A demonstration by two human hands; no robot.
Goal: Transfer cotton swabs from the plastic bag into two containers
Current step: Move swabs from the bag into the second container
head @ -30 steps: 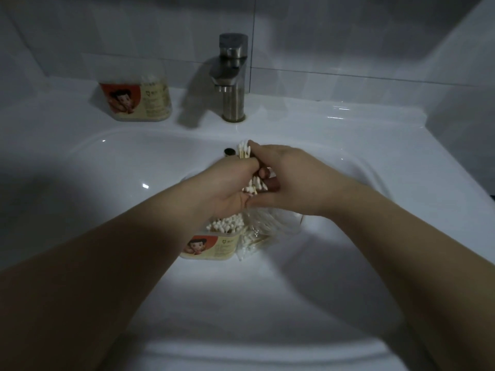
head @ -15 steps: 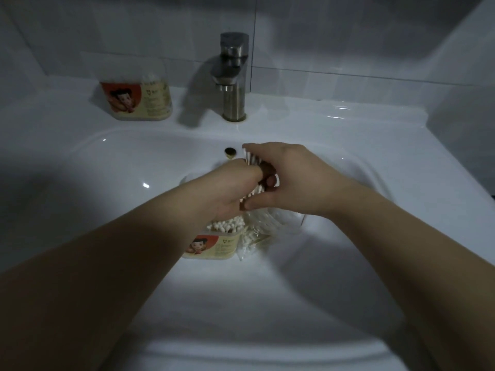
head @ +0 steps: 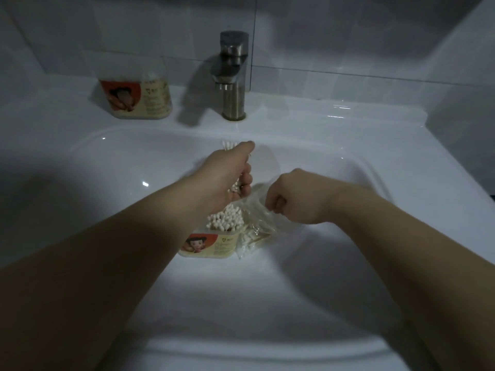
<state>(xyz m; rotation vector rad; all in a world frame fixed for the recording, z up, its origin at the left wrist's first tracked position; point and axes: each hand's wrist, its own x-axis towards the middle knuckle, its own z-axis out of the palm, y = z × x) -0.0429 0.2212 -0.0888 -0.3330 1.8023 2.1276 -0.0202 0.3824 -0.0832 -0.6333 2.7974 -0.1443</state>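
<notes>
The left grip (head: 230,175) is clenched around a bundle of cotton swabs (head: 229,144), held over the open container (head: 211,243) in the middle of the sink (head: 348,129) basin. The right grip (head: 292,199) pinches the plastic bag (head: 254,236) just beside it. The second container (head: 136,99) stands at the sink's back left corner. The swabs look light and loose, best held mid-stick as a bundle; the bag looks limp and slippery.

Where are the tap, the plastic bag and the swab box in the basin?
tap (head: 234,100): head view, on its upright body.
plastic bag (head: 254,238): head view, on its lower part.
swab box (head: 214,243): head view, on its front label.
</notes>
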